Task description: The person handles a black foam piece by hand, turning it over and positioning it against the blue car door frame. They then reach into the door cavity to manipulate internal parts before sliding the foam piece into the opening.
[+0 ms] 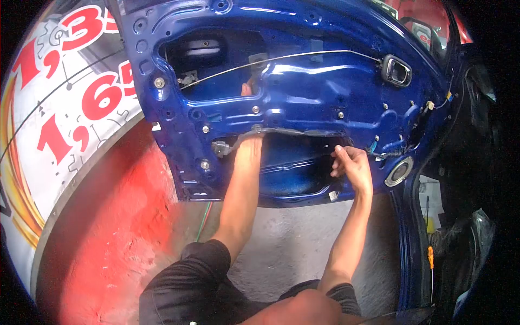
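Observation:
A blue car door [303, 92] stands in front of me with its bare inner panel showing. My left forearm goes into the large lower opening. Behind the panel, a bit of my left hand [246, 90] shows at the edge of the upper opening; the rest is hidden. My right hand [352, 166] is at the right end of the lower opening, its fingers curled in and thumb against the index finger. Whatever they pinch, if anything, is too small to name. A thin rod or cable [292, 55] runs across the panel to the inner door handle [397, 71].
A wiring connector [220, 148] hangs at the lower opening's left side. At the right are a round ring [399, 171] and loose wiring [374, 150]. A banner with red numbers [81, 81] and a red wall [114, 227] stand left. An orange-handled tool [430, 257] is at right.

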Demonstrator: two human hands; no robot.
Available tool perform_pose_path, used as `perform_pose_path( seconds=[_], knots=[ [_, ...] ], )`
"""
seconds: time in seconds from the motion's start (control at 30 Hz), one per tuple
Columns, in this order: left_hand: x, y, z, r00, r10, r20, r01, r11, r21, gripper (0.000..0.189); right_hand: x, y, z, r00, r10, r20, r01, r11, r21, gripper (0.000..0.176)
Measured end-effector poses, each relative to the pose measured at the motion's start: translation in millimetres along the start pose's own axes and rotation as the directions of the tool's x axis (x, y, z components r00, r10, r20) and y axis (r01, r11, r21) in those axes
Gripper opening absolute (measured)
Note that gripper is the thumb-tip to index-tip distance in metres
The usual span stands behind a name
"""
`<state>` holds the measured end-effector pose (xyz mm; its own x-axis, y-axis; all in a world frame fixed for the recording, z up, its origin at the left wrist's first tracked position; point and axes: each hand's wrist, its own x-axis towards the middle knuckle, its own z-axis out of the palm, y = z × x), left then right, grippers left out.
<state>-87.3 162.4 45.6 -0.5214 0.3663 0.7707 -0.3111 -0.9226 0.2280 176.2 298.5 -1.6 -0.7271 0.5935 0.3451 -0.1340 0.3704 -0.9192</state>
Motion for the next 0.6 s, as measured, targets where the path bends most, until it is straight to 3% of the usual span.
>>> perform_pose_path(
  seconds=[0.07, 0.5, 0.6],
  knots=[
    [-6, 2, 26, 0.992, 0.039, -0.122, -0.038, 0.999, 0.014, 0.052, 0, 0, 0, 1.0, -0.003, -0.003, 0.002, 1.0, -0.01, 0.038],
    [-9, 1, -10, 0.961, -0.204, 0.187, 0.259, 0.903, -0.344, 0.049, -2, -2, 1, 1.0, 0.021, -0.017, -0.021, 1.0, -0.018, 0.038],
    [-12, -2, -17, 0.968, -0.234, 0.093, 0.252, 0.908, -0.334, 0.045, -1, 0, 0, 1.0, 0.019, -0.012, -0.019, 1.0, -0.01, 0.038]
  ],
)
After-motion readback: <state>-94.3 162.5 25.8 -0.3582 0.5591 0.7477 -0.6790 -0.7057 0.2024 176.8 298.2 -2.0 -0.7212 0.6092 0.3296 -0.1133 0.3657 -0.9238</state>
